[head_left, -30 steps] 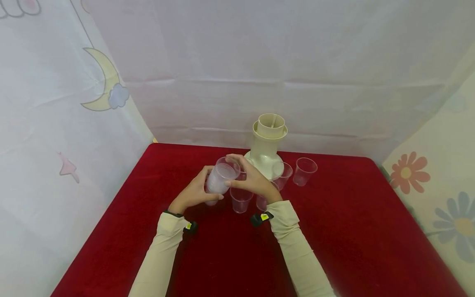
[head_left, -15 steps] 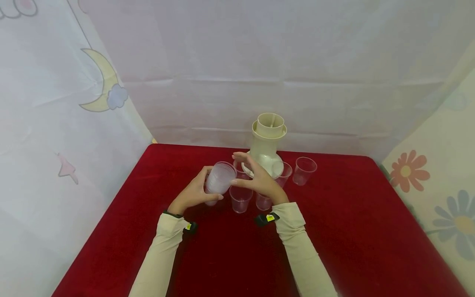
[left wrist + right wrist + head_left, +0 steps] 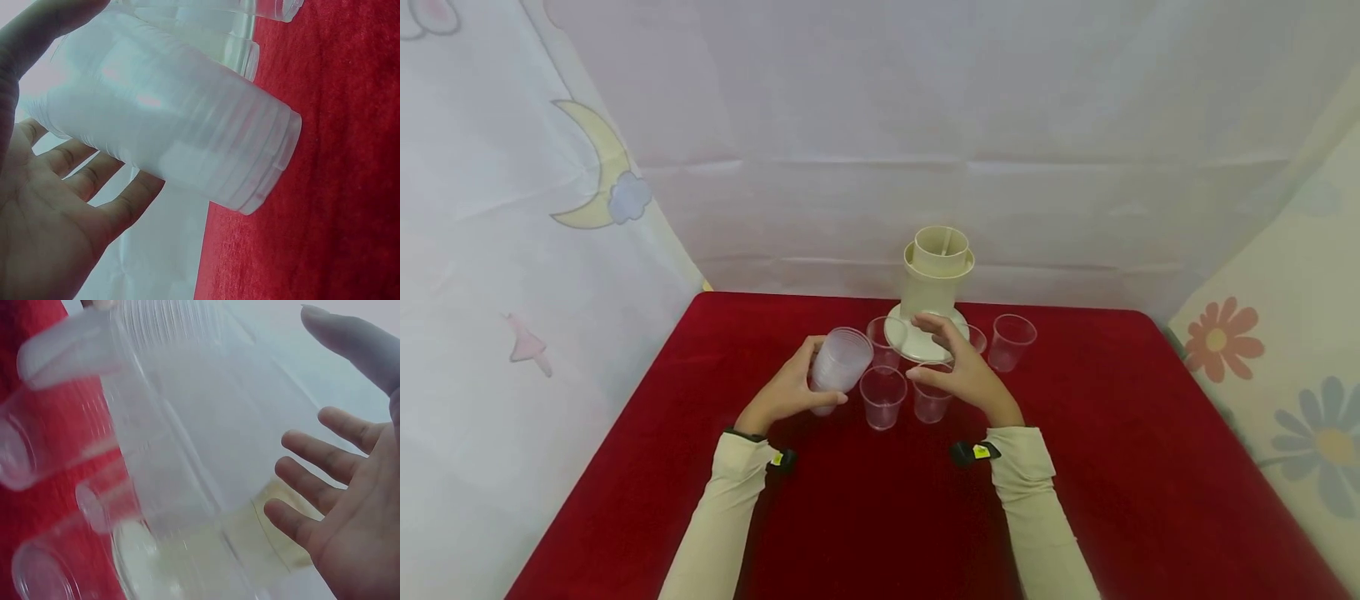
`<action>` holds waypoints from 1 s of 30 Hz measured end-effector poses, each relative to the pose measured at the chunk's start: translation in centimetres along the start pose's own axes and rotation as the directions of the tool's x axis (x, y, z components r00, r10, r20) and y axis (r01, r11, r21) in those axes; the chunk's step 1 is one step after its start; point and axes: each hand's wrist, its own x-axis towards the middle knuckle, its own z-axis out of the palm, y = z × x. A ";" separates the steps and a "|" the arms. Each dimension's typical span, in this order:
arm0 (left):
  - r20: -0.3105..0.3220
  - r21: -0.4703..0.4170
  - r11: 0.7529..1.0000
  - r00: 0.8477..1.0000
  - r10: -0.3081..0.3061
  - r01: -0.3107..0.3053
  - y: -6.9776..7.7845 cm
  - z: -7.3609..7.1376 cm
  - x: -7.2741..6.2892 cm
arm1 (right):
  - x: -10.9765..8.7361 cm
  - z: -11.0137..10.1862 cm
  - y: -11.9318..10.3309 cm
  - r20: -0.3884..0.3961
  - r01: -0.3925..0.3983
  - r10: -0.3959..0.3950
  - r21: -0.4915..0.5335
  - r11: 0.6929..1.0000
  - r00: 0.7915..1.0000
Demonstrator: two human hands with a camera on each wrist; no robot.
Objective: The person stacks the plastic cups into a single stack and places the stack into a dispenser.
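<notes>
A stack of nested clear plastic cups (image 3: pixel 841 362) is tilted in my left hand (image 3: pixel 786 390), which grips it between thumb and fingers above the table. The left wrist view shows the lower ends of the stacked cups (image 3: pixel 250 150) tilted over the red cloth, with the left fingers behind them. My right hand (image 3: pixel 966 375) is apart from the stack, thumb and fingers spread and holding nothing. Below and behind it, a clear cup (image 3: pixel 932 407) stands on the table. Another single cup (image 3: pixel 882 410) stands between the two hands. The right wrist view shows the empty right hand (image 3: pixel 350 494).
On the red-covered table (image 3: pixel 880 517), a cream cylindrical stand (image 3: pixel 928 293) with a round base is at the back. More single clear cups stand nearby: one (image 3: pixel 883 354) left of the stand's base and one (image 3: pixel 1011 343) at the right. Printed cloth walls (image 3: pixel 865 125) surround the table.
The upper cup, raised partway out of the stack a second ago with the right hand at its rim, now sits down in it. My right hand has let go and moved right.
</notes>
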 end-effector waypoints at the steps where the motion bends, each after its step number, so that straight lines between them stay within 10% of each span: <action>1: 0.002 0.000 1.000 1.000 -0.006 0.006 -0.1 0.0 0.0 | -0.2 -0.2 0.2 0.003 -0.010 0.010 -0.001 1.000 1.000; 30: -0.002 0.001 0.999 0.999 -0.039 0.039 0.1 -0.1 0.1 | -1.8 -3.3 2.1 0.208 -0.173 0.191 -0.101 0.980 0.959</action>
